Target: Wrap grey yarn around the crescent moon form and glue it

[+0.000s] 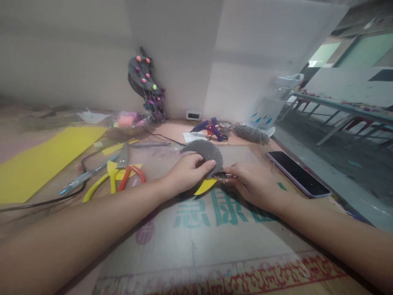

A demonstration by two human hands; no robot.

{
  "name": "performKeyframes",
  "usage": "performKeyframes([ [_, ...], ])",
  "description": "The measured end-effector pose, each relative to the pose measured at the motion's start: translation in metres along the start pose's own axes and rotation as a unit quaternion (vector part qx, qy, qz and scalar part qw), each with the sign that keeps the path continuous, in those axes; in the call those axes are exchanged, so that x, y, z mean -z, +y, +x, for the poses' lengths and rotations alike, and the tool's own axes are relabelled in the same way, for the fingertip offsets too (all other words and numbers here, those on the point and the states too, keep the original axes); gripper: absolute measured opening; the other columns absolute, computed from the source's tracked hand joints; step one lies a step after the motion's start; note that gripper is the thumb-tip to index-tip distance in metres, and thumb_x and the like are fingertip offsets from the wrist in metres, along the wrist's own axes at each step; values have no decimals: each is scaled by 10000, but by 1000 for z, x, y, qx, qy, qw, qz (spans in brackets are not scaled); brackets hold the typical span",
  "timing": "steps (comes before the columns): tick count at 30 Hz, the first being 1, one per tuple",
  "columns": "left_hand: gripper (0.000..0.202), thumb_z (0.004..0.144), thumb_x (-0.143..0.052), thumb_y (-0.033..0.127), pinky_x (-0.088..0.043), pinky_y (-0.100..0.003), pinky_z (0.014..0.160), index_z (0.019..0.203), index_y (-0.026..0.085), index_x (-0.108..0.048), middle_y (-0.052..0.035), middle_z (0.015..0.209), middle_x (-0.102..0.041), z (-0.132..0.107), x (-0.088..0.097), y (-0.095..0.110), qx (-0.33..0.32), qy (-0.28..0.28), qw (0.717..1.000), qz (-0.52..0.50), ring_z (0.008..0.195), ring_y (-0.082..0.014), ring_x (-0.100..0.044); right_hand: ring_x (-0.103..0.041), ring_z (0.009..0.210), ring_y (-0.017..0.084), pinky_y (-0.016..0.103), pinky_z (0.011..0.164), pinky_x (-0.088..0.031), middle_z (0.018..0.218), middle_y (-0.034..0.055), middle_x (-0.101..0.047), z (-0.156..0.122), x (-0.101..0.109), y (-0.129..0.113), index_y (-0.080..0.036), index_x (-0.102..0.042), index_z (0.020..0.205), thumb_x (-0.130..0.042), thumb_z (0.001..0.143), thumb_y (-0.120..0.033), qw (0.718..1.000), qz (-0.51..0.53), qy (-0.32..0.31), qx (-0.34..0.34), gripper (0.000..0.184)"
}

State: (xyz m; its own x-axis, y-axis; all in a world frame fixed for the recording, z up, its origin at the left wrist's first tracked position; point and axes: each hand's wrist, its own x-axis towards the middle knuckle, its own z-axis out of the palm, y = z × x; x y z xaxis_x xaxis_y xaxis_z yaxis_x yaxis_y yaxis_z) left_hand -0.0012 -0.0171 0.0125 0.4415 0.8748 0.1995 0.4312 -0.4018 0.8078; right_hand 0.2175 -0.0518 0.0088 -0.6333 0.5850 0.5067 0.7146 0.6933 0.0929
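Crescent, grey, yarn-covered (214, 151): one, held just on the near side of the dark-blue plastic glue gun (208, 124). Presumably light, firm-cored, fibrous, not slippery; tips likely bend, so hold the broad middle. Left grip (187, 170): clamped on crescent. Right grip (251, 180): at its lower end; closure cannot be told.

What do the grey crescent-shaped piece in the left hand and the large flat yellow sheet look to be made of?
Grey crescent-shaped piece: matte, fibrous, probably yarn, given its fine strand-like lines. Large flat yellow sheet: smooth, matte, perhaps paper, card or thin foam, from its even colour.
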Motion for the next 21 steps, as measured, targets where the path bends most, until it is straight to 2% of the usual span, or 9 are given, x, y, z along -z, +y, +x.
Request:
performKeyframes([
  [7, 466, 865, -486, 511, -301, -256, 485, 534, 185, -499, 24, 468, -476, 0, 0, 2, -3, -1, 1000, -11, 474, -117, -446, -631, 757, 206, 318, 679, -443, 802, 69, -703, 0, 0, 0, -166, -637, 970, -477, 934, -288, 999, 23, -7, -34, 205],
  [14, 454, 862, -496, 502, -300, -251, 468, 535, 186, -508, 33, 439, -479, -1, -1, 1, -12, 1, 999, -31, 436, -106, -433, -636, 715, 200, 306, 641, -451, 772, 68, -705, 1, 2, 1, -159, -649, 936, -470, 945, -313, 999, 24, -26, -27, 236],
  [21, 445, 858, -500, 505, -312, -248, 467, 545, 189, -510, 39, 429, -481, 0, -1, 0, -7, 6, 999, -37, 432, -107, -443, -647, 757, 211, 324, 676, -471, 832, 87, -715, -1, 1, 2, -148, -624, 1011, -501, 927, -294, 998, 53, 18, -23, 208],
])
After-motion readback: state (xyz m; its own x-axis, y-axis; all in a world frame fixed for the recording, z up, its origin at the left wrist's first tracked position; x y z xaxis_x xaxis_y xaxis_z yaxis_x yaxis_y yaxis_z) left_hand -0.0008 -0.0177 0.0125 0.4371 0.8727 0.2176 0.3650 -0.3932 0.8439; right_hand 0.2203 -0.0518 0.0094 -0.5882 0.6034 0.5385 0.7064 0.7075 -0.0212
